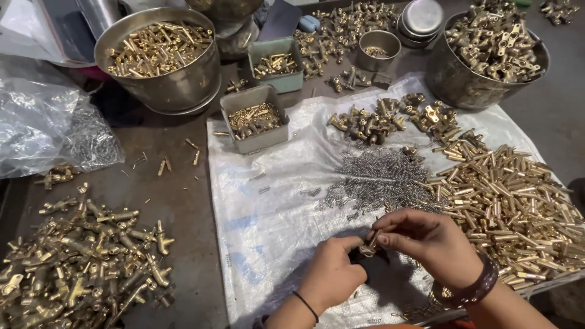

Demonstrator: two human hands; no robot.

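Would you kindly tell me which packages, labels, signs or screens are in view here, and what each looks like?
Clear plastic bag: far left on the table, crumpled, transparent, holding small grey metal parts.
White woven sack sheet: spread flat at centre under the hands, white with faint blue print.
No signs or screens are visible.

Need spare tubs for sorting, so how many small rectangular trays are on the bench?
2. One grey tray at the plastic sheet's top-left corner; one green tray just behind it, beside the big steel bowl. Clutter may hide others.
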